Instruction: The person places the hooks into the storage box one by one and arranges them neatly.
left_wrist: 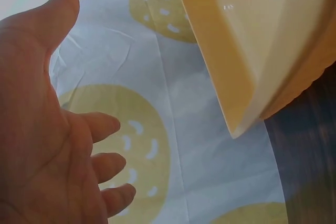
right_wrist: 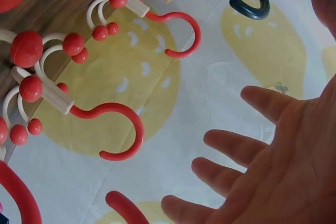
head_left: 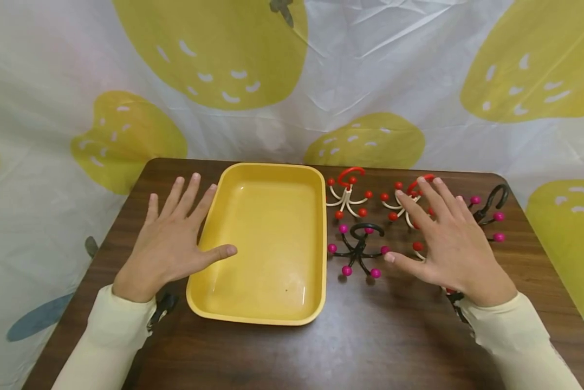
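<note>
My left hand (head_left: 167,244), fingers spread and holding nothing, hovers over the left rim of an empty yellow tray (head_left: 323,244). In the left wrist view the left palm (left_wrist: 42,124) faces the tray's wall (left_wrist: 210,61), apart from it. With fingers likewise spread, my right hand (head_left: 455,249) is above several multi-arm hanger hooks and grips none. A white hanger with a red hook (head_left: 346,196) stands beside the tray, another white one (head_left: 391,206) lies partly behind the right fingers. A black hanger with magenta ball tips (head_left: 357,250) is between tray and right hand. Another black hanger (head_left: 482,214) is partly hidden.
A brown wooden table (head_left: 360,346) carries everything. Behind it hangs a white cloth (head_left: 253,130) printed with yellow fruit. Under the right hand, red ball tips (head_left: 417,246) of a further hanger show, mostly covered by the hand.
</note>
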The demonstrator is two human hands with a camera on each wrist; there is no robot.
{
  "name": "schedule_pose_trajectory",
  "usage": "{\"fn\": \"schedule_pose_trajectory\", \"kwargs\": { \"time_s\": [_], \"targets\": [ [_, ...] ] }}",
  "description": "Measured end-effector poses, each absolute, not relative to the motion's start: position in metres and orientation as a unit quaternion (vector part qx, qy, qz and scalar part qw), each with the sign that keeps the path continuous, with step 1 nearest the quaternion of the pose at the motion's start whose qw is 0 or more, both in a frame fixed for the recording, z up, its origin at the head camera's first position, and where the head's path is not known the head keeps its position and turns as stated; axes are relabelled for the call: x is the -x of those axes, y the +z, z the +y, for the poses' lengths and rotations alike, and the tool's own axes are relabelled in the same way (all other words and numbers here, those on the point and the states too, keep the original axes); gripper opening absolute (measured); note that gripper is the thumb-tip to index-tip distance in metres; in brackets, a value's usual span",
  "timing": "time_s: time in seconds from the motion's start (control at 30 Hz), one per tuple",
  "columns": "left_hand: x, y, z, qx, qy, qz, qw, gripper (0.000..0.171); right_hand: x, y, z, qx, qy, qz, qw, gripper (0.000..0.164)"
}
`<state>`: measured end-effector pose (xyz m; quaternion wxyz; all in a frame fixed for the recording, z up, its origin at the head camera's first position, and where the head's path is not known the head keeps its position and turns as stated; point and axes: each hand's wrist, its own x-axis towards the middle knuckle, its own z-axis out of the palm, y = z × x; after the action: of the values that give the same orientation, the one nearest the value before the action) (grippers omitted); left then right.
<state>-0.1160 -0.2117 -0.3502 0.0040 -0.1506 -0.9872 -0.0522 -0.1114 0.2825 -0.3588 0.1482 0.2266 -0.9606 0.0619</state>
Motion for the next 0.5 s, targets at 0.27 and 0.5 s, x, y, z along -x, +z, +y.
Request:
{"fn": "schedule_pose_trajectory", "kwargs": {
  "time_s": [0.27, 0.5],
  "targets": [
    [0.115, -0.358, -0.216, 0.169, -0.094, -0.979, 0.064, 0.113, 0.114, -0.366, 0.275, -0.265, 0.105, -0.930, 0.233, 0.098],
    [0.114, -0.365, -0.218, 0.186, -0.147, -0.963, 0.126, 0.101, 0.115, -0.370, 0.267, -0.284, 0.142, -0.916, 0.247, 0.086]
  ]
}}
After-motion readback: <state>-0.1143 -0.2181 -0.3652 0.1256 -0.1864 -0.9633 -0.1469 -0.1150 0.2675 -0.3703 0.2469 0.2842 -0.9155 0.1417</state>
